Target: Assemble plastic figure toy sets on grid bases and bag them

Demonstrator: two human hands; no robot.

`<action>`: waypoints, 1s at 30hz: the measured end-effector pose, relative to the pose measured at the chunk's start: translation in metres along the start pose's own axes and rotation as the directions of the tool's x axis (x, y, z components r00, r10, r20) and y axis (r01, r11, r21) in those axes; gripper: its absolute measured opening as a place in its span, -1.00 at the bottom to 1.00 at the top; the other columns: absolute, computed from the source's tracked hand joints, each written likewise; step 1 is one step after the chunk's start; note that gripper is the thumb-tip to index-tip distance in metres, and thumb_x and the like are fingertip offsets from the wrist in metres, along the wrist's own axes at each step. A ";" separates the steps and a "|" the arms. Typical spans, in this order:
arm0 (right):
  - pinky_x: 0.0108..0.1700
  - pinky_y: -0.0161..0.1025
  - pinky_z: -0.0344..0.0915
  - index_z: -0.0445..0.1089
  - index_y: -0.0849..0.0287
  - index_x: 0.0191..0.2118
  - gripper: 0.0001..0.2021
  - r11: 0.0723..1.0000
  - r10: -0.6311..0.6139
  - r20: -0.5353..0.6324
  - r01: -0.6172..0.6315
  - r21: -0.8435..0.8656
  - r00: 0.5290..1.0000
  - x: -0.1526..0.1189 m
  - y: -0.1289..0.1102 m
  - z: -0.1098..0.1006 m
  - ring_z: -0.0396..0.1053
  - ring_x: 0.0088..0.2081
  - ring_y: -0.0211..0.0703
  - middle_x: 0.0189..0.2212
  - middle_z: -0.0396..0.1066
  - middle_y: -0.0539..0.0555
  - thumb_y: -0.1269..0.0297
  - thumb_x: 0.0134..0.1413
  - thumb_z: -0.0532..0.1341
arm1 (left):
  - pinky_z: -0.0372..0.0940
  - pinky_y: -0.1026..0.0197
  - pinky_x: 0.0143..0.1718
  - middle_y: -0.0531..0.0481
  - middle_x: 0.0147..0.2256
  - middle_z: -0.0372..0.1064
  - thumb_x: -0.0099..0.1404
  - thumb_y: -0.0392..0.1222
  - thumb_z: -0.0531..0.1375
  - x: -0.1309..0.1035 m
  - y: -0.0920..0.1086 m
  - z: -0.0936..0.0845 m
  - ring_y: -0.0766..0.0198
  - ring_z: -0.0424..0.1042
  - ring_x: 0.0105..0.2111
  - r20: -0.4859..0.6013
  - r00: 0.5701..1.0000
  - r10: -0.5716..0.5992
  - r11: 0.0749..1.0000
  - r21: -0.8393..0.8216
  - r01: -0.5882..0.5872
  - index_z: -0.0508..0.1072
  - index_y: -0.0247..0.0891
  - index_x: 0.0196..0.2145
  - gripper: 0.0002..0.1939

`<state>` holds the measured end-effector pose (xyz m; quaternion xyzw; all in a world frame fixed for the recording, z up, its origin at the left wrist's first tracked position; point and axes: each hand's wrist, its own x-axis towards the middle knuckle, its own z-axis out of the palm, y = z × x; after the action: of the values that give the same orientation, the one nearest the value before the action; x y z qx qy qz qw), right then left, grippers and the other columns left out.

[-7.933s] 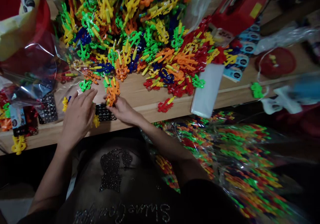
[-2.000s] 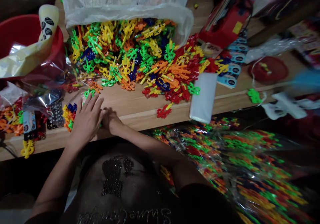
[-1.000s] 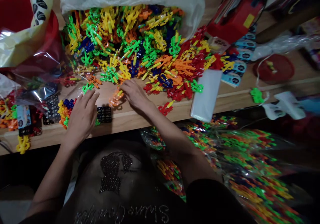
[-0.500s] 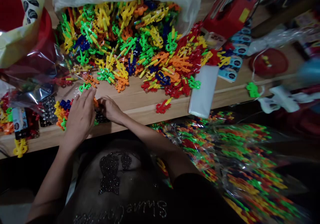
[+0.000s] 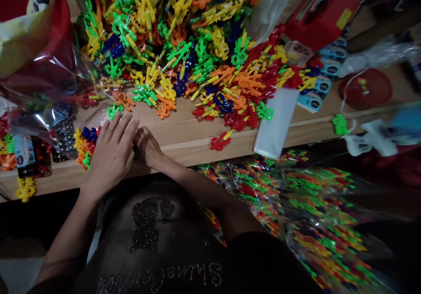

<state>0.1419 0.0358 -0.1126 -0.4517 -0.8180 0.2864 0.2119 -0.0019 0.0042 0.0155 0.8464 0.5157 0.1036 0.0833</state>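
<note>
My left hand [image 5: 111,154] lies with stretched fingers over a small clear plastic bag filled with colourful plastic toy figures [image 5: 86,147], near the table's front edge. Right beside it, my right hand [image 5: 147,146] is closed, its fingers curled in toward the left palm. What those fingers pinch is hidden. Just past my left fingertips lie a green figure [image 5: 115,111] and an orange figure [image 5: 124,101]. A large heap of loose toy figures [image 5: 177,57] in yellow, green, orange, blue and red spreads beyond both hands.
At the left stand a red tub [image 5: 61,26] and a blue header card [image 5: 24,151]. Rightward are a white stack of plastic bags [image 5: 276,123], a red sealing machine [image 5: 329,13], blue cards [image 5: 315,94] and a red dish [image 5: 366,88]. Filled bags [image 5: 315,202] lie below the table edge.
My left fingers have spread flatter over the bag, and my right hand has shifted slightly right, still curled. The view has moved a little.
</note>
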 end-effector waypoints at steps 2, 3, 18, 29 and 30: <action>0.19 0.01 0.34 0.49 0.08 -0.04 -0.76 1.000 -0.018 0.012 0.018 -0.002 1.000 0.001 0.002 0.003 0.32 0.04 0.07 0.04 0.48 0.19 0.43 0.44 0.08 | 0.02 -0.27 0.54 -0.23 0.44 0.26 0.56 -0.16 0.02 0.001 0.002 0.000 -0.09 0.07 0.53 -0.005 1.000 0.013 1.000 0.018 -0.013 0.31 -0.27 0.42 -0.46; 0.19 0.00 0.34 0.49 0.07 -0.05 -0.76 0.999 -0.043 0.034 0.043 0.015 0.998 0.004 0.005 0.002 0.32 0.04 0.06 0.03 0.49 0.17 0.44 0.44 0.09 | 0.05 -0.30 0.52 -0.25 0.39 0.34 0.57 -0.13 0.02 0.001 0.002 0.001 -0.11 0.15 0.50 -0.011 1.000 0.017 1.000 0.027 -0.017 0.37 -0.27 0.38 -0.49; 0.24 0.20 0.36 0.28 0.28 0.24 -0.60 0.987 0.162 -0.193 -0.162 0.019 0.968 0.028 0.053 -0.078 0.41 0.16 0.19 0.09 0.46 0.37 0.49 0.32 0.08 | 0.02 -0.48 0.49 -0.24 0.26 0.49 0.60 -0.15 0.00 0.002 0.012 -0.004 -0.12 0.32 0.40 -0.059 0.997 -0.049 0.999 -0.001 0.049 0.47 -0.22 0.28 -0.57; 0.31 0.14 0.41 0.34 0.13 0.18 -0.42 0.942 -0.026 -0.053 0.042 0.332 0.998 -0.055 0.009 -0.004 0.44 0.15 0.07 0.08 0.48 0.21 0.60 0.02 0.06 | 0.11 -0.36 0.49 -0.22 0.31 0.45 0.57 -0.26 -0.03 0.002 0.009 0.001 -0.05 0.32 0.42 -0.020 0.999 -0.030 1.000 0.000 0.030 0.40 -0.23 0.33 -0.53; 0.32 0.15 0.40 0.32 0.11 0.20 -0.37 0.950 -0.028 -0.065 0.047 0.309 0.997 -0.055 0.007 0.001 0.42 0.16 0.08 0.09 0.46 0.20 0.62 -0.02 0.06 | 0.10 -0.37 0.49 -0.21 0.31 0.45 0.56 -0.26 -0.03 0.001 0.008 0.001 -0.05 0.32 0.42 -0.021 0.999 -0.028 1.000 -0.008 0.028 0.40 -0.22 0.34 -0.52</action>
<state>0.1736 -0.0086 -0.1230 -0.4053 -0.7646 0.3937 0.3099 0.0063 0.0015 0.0166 0.8375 0.5281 0.1134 0.0824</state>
